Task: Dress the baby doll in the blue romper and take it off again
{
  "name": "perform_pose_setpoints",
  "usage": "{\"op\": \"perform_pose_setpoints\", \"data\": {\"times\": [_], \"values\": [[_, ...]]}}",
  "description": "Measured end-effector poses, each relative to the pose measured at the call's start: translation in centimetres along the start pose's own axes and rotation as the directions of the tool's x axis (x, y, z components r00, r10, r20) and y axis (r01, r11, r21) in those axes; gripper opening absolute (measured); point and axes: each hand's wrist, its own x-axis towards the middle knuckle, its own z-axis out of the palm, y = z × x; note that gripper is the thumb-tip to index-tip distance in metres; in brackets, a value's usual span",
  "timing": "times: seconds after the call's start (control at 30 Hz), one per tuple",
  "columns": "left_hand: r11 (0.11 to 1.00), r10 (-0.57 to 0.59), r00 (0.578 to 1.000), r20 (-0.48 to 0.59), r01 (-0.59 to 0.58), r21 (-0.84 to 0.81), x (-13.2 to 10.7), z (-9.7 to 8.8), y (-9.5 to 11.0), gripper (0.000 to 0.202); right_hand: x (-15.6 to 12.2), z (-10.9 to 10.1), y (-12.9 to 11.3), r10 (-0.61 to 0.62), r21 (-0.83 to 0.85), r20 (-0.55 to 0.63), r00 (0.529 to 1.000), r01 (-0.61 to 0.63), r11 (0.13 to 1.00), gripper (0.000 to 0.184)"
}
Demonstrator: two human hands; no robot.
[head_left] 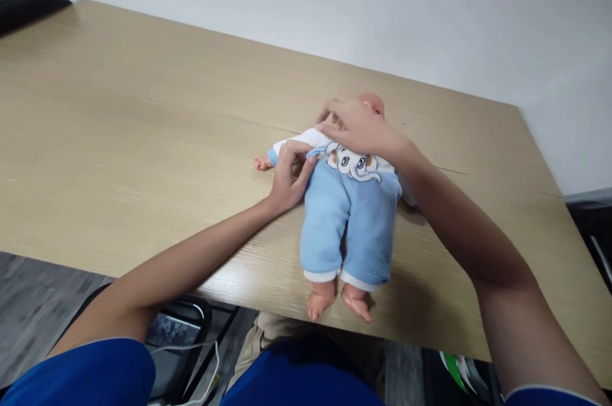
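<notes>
A baby doll (370,234) in blue fleece overalls with an elephant face on the chest lies on its back, feet toward me. My left hand (289,176) is at the doll's side, with thumb and fingers closed on the blue edge of the overalls (315,152) below the armpit. Across the doll's upper chest and chin reaches my right hand (356,125). Its fingers are curved and apart near the white-sleeved shoulder, slightly blurred. Part of the doll's head (373,100) shows behind that hand; the rest of the face is hidden.
The doll rests on a light wooden table (143,157) with a seam across it, close to its front edge. A white wall (335,4) stands behind. A black chair back (33,7) is at the far left. Below the edge are a chair (191,323) and a white cable (216,364).
</notes>
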Motion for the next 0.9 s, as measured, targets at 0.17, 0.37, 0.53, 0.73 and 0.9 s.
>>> {"op": "perform_pose_setpoints", "data": {"times": [0.17, 0.37, 0.53, 0.73, 0.9], "values": [[0.998, 0.042, 0.999, 0.003, -0.042, 0.049, 0.0, -0.1, 0.2, 0.045, 6.3, 3.8, 0.4, -0.136, -0.111, 0.494, 0.859, 0.218, 0.97, 0.03], [0.997, 0.043, 0.998, -0.053, -0.04, 0.067, -0.2, 0.2, 0.3, 0.05, 6.1, 5.6, -0.3, -0.117, -0.167, 0.372, 0.921, 0.19, 0.967, 0.02], [0.988, 0.119, 0.988, -0.094, -0.108, 0.106, -0.5, 0.3, -0.1, 0.044, 2.8, 2.2, -0.4, -0.087, -0.056, 0.063, 0.994, 0.091, 0.994, 0.03], [0.92, 0.36, 0.911, -0.2, -0.311, 0.237, -1.0, 0.2, -1.5, 0.039, 0.5, 1.1, 0.2, -0.004, 0.098, -0.02, 1.0, 0.006, 0.995, 0.026], [0.968, 0.25, 0.946, -0.204, -0.245, 0.05, -1.3, 0.7, -1.3, 0.048, 0.1, 1.7, -0.3, -0.043, 0.045, 0.018, 0.999, 0.042, 0.998, 0.023]]}}
